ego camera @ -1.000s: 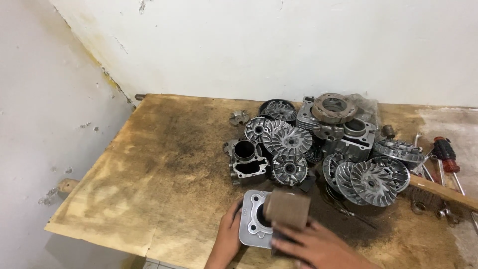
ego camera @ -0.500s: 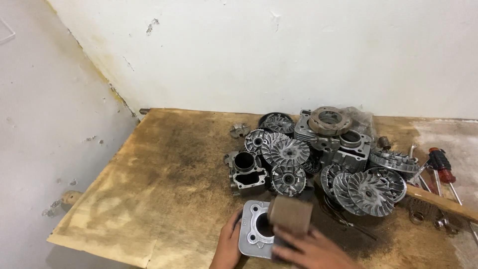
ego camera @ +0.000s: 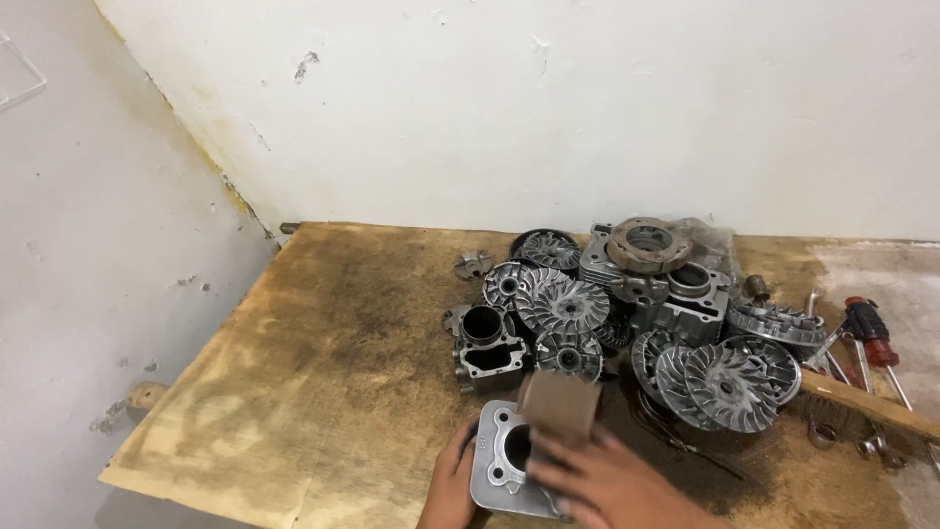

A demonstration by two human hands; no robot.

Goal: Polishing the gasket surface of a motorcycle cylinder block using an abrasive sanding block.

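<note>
Barely shifted, right hand (ego camera: 607,485) rubs brown block (ego camera: 559,405) (finned discs (ego camera: 729,384) close behind).

Open room on the left, crowded on the right

The left half of the table (ego camera: 294,372) is bare wood, so a hand can pass there freely; the heap of metal parts (ego camera: 627,313) fills the middle and back right, and tools (ego camera: 867,333) with a wooden stick (ego camera: 862,404) block the right edge.

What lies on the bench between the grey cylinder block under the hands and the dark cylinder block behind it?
In the head view, only bare stained plywood lies between the grey cylinder block and the dark cylinder block.
</note>
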